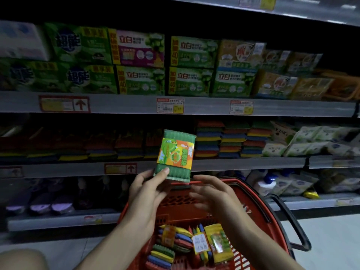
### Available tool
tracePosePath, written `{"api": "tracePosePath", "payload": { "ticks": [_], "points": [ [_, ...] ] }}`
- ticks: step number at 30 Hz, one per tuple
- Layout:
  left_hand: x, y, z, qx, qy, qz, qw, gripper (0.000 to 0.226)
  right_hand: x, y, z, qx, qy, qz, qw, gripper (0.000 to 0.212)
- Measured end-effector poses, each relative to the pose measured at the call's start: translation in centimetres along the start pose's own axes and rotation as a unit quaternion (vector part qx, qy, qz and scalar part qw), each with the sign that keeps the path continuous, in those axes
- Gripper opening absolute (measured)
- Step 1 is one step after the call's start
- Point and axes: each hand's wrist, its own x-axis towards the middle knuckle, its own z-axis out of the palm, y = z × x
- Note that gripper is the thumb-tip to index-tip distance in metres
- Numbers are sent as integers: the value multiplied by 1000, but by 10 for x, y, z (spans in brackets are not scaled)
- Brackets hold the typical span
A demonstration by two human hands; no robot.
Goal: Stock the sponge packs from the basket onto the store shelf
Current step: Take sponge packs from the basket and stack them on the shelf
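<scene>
Green sponge pack [175, 154] held upright above the basket [263, 207], in front of the middle shelf [233, 163] edge; pinched at its lower corner by the left hand [148, 190], thumb on the front; right hand [212, 193] just below, fingers spread, blurred, gripping nothing; more packs [175, 242] lying in the basket. Likely risks from here: slipping or swinging of the slick wrapper under a mere corner pinch; toppling of the stacked sponges [224, 139] if shoved in carelessly.
</scene>
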Motion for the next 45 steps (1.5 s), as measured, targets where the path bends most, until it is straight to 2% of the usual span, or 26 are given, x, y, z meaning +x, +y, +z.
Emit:
{"api": "tracePosePath", "payload": {
  "ticks": [7,10,14,22,29,41,45],
  "points": [
    [12,2,21,-47,41,32,998,36,4,-4,14,-68,-36,-102,992,55],
    [21,3,31,-39,59,53,996,42,15,-3,17,-77,-38,-124,989,63],
    [31,4,41,2,74,96,993,38,32,-3,20,-76,-30,-131,988,79],
    [43,-3,52,111,67,165,978,15,56,-9,14,-57,7,-139,989,80],
    [53,2,53,154,68,158,973,28,69,-16,11,-77,26,-139,987,81],
    [83,9,61,233,45,97,966,59,96,-17,17,-53,38,-108,992,89],
    [87,6,64,245,45,84,965,60,99,-13,13,-61,44,-116,990,76]
  ]
}}
